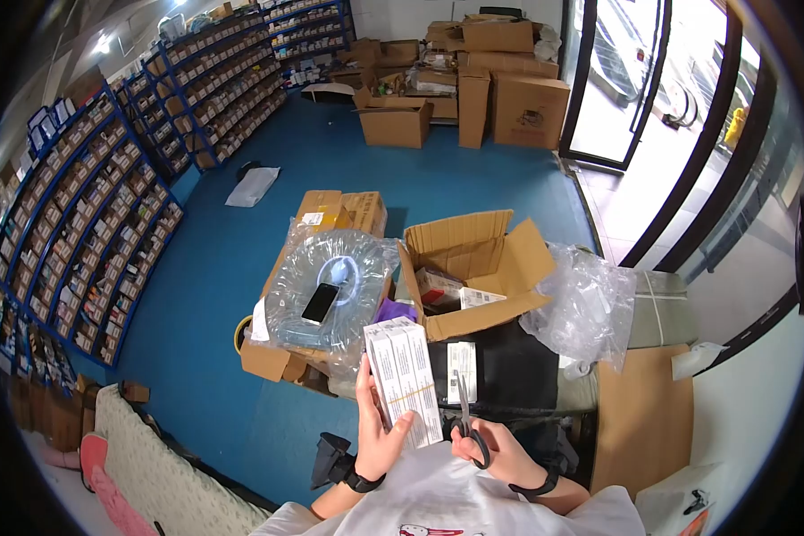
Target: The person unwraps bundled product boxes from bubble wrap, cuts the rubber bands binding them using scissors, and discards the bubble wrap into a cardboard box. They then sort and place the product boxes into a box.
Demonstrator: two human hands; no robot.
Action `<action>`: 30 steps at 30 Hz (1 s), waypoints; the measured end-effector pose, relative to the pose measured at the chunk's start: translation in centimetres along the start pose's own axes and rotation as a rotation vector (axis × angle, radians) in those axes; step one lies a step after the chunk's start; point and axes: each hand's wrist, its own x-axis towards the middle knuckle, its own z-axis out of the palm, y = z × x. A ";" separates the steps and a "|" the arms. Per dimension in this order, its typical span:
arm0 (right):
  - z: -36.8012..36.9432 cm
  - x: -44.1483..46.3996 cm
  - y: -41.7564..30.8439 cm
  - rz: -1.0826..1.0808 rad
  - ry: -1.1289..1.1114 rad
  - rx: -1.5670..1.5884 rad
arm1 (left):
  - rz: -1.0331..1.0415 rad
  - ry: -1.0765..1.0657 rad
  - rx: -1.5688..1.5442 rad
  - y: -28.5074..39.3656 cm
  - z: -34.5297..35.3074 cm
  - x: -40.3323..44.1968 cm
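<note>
My left hand [380, 445] is wrapped round a bundle of slim white printed boxes [400, 362], which stands tilted with an orange band round it. In my right hand [502, 454] are scissors [464, 404] with black handles, their blades pointing up and away from me. Just beyond the blades, a white labelled box [461, 357] lies on a black surface [514, 366]. An open cardboard carton [482, 319] stands behind it, with a few boxes inside. I cannot tell whether the scissor blades are fully together.
Left of the carton, a smartphone [321, 303] lies on clear inflated plastic packaging [286, 277] over another carton. More crumpled plastic wrap [590, 308] lies to the right. Shelves with many small bins [89, 232] line the left side. Large cartons [527, 107] stand at the back, near a glass door.
</note>
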 end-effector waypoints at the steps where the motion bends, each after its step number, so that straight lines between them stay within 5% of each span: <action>1: -0.1 -0.1 0.2 0.014 -0.035 -0.021 | -0.025 -0.006 0.011 0.0 -0.1 0.1; 5: 0.2 -0.4 -0.3 0.203 -0.298 0.088 | 0.024 0.012 0.021 0.6 0.5 0.5; 10: 0.3 -0.7 0.4 0.316 -0.227 0.066 | 0.052 0.025 0.013 0.7 0.9 0.4; 30: 1.2 -0.5 0.6 0.161 -0.087 0.079 | 0.041 -0.019 0.052 0.0 0.7 -0.4</action>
